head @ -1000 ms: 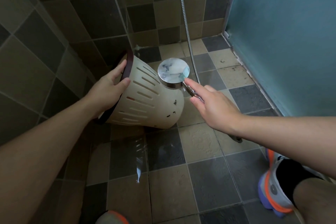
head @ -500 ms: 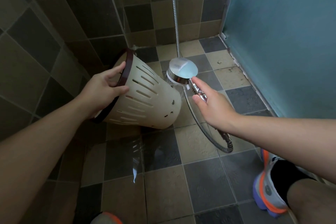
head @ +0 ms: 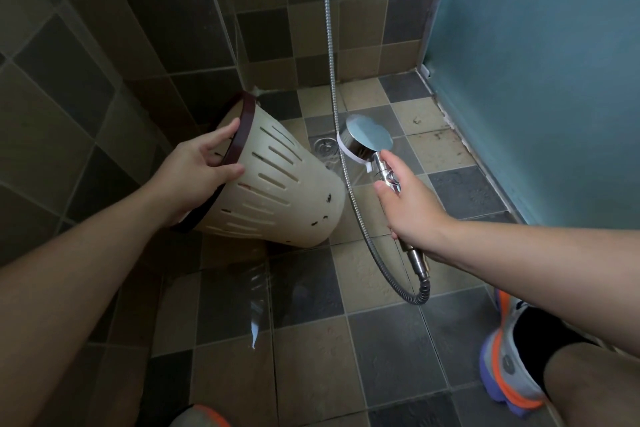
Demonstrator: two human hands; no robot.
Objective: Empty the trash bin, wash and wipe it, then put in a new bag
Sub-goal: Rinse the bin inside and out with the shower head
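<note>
A cream slotted trash bin [head: 277, 194] with a dark brown rim is tilted on its side above the tiled shower floor, mouth toward the left wall, base toward the right. Dark specks mark its lower side. My left hand [head: 201, 166] grips the rim, fingers over the edge. My right hand [head: 408, 204] holds the handle of a chrome shower head [head: 363, 142], which sits just right of the bin's base, face turned down toward the bin and floor. Its metal hose [head: 363, 225] loops under my wrist and rises up the wall.
A round floor drain [head: 325, 146] lies behind the bin's base. Wet tiles [head: 301, 284] spread in front of the bin. A frosted teal glass panel [head: 540, 80] closes the right side, tiled walls the left and back. My shoe [head: 509, 367] is at lower right.
The shower head has swung from over the bin's side toward the right of its base. The hose loop now hangs lower. The bin stays tilted in my left hand.
</note>
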